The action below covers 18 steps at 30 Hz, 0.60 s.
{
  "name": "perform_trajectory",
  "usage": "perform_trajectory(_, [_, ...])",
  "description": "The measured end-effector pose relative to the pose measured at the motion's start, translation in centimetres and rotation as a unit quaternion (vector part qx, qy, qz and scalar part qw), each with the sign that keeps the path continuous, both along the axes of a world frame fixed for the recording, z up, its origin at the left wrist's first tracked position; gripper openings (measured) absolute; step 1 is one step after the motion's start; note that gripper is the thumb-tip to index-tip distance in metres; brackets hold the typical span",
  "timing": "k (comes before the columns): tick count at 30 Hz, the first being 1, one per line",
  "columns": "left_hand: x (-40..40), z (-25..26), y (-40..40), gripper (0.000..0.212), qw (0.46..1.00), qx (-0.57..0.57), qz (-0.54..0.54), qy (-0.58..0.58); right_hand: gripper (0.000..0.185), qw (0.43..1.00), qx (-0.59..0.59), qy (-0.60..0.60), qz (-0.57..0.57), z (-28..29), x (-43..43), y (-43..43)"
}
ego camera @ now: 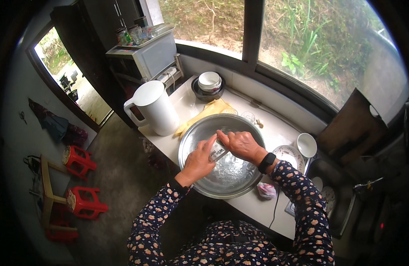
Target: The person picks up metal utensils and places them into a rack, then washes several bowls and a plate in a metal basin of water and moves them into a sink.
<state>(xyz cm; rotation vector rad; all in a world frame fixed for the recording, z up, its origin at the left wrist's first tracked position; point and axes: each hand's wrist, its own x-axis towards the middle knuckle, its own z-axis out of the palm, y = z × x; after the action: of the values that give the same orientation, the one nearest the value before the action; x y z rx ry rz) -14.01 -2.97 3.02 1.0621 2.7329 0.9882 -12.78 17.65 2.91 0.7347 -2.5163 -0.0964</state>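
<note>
Above a wide metal basin with water in it, both my hands are on a small drinking glass that bears printed writing. My left hand wraps around its side and base. My right hand, with a black watch on the wrist, has its fingers at the rim and partly hides it. Behind the basin stand two glasses, one patterned glass and another glass beside a yellow rubber glove. A pink and white cloth lies by the basin's right front edge.
A tall white pitcher stands left on the counter. White bowls sit in a dark pan at the back. To the right are a patterned plate, a white bowl and a sink. Red stools stand on the floor.
</note>
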Motion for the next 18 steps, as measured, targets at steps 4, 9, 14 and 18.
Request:
perform_trajectory(4, [0.0, 0.9, -1.0, 0.079, 0.997, 0.052, -0.029, -0.057, 0.037, 0.995, 0.072, 0.062, -0.015, 1.7, 0.6, 0.2])
perform_trajectory(9, [-0.1, -0.8, -2.7, 0.075, 0.994, 0.080, 0.002, -0.071, 0.036, 0.992, 0.091, 0.070, -0.045, 2.6, 0.4, 1.1])
perform_trajectory(14, [-0.7, -4.0, -4.2, 0.038, 0.998, 0.050, 0.007, 0.033, 0.036, 0.993, 0.086, 0.049, -0.067, 3.6, -0.2, 1.8])
perform_trajectory(18, [-0.6, -4.8, -4.2, 0.026, 0.996, 0.049, 0.026, 0.068, 0.028, 0.990, 0.060, 0.005, -0.127, 4.0, -1.4, 2.2])
